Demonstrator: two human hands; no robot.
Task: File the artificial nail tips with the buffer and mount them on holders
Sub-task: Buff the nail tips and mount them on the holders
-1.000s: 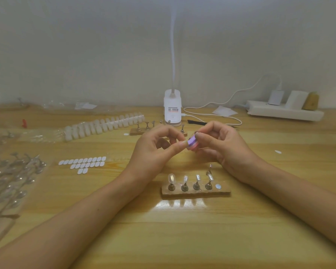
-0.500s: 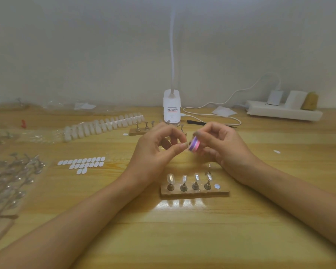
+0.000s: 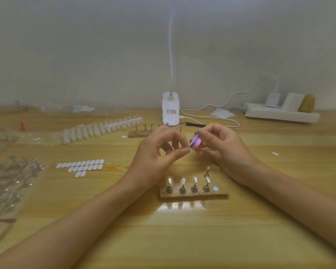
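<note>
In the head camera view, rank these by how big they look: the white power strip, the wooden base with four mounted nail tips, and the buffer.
1. white power strip: longest and thickest, though farthest away.
2. wooden base: nearly as long, thinner.
3. buffer: smallest by far, pinched in the right hand.

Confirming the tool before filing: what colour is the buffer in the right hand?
The buffer is striped pink and purple, clearest in the head view.
</note>
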